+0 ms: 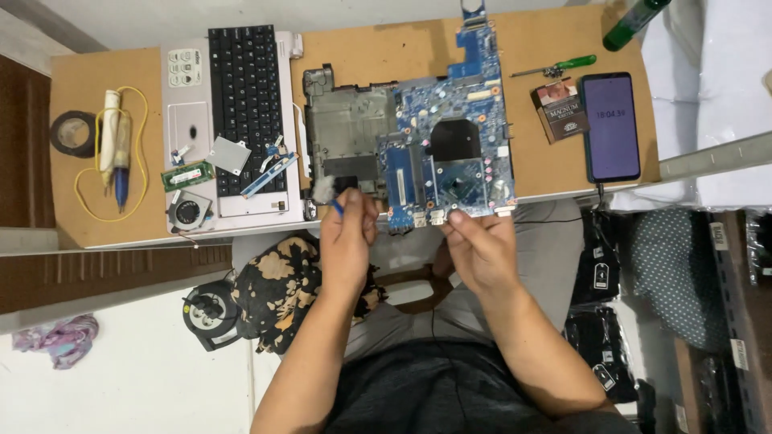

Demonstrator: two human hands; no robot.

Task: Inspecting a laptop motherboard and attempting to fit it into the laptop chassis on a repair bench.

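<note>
At frame centre, left hand [347, 221] pinches a small brush [328, 193]; right hand [474, 237] grips the bared blue motherboard [450, 137] (1 laptop, already stripped).

Single head-worn camera, looking steeply down from above the seated person. Close range: wooden table [88, 76] fills 12 o'clock, forearms enter from 6 o'clock.

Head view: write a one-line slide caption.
Left hand holds a small blue-handled brush while right hand steadies a blue laptop motherboard at the wooden desk edge.
</note>
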